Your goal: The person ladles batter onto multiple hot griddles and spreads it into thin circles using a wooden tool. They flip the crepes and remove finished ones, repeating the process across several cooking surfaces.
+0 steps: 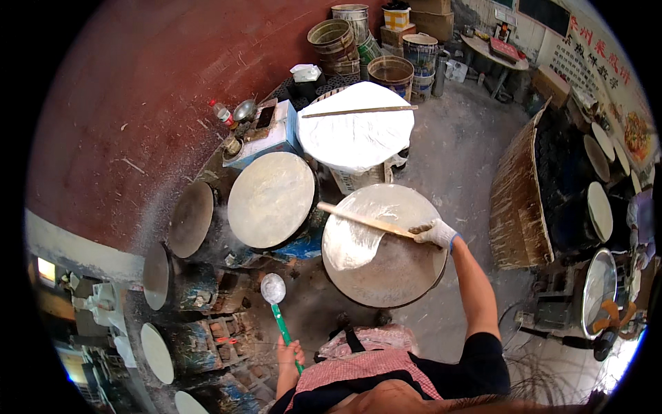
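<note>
In front of me is a large round griddle (393,286) with a pale wet patch of batter (355,250) over its left and upper part. My right hand (436,234), in a white glove, is closed round the right end of a flat wooden spreader (369,221). The spreader lies across the griddle along the upper edge of the wet batter. My bare left hand (290,353) is closed on the green handle of a ladle (274,290), held low to the left of the griddle. The ladle's bowl is coated in white.
A second griddle with a pale round sheet (271,200) stands to the left, and several more curve down the left side. Beyond, a white cloth (358,131) with a thin stick (358,111) covers a stand. Buckets (391,72) are at the back; a stained board (517,196) stands right.
</note>
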### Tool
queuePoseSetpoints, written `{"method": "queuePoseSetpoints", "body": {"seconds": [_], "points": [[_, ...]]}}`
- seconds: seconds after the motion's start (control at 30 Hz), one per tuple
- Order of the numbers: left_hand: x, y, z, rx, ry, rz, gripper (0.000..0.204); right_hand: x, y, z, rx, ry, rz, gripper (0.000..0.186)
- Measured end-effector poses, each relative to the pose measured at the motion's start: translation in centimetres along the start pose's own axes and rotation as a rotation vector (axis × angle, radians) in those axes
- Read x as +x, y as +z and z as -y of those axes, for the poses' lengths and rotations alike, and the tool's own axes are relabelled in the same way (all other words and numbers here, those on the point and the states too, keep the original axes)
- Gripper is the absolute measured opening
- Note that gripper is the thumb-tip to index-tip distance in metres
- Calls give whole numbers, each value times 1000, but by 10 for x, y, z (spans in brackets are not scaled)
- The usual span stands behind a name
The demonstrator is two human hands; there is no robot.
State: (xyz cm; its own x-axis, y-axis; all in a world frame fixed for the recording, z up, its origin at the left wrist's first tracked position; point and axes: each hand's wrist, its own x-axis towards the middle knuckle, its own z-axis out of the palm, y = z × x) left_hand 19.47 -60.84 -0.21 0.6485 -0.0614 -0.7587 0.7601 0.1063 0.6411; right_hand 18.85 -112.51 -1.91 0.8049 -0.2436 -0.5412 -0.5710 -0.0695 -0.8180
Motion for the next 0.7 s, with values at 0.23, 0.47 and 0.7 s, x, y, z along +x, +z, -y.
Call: {"method": "queuePoseSetpoints", "body": {"seconds": [0.23,0.47,0.7], "points": [[-5,-6,3,-55,40,36,43,-42,-10,-75,86,-1,279,36],[-15,-8,2,-51,45,-11,41,21,-15,-39,121,-36,-3,38],[-8,-16,18,-90,56,-3,37,-32,-11,-54,-48,48,354,39]]}}
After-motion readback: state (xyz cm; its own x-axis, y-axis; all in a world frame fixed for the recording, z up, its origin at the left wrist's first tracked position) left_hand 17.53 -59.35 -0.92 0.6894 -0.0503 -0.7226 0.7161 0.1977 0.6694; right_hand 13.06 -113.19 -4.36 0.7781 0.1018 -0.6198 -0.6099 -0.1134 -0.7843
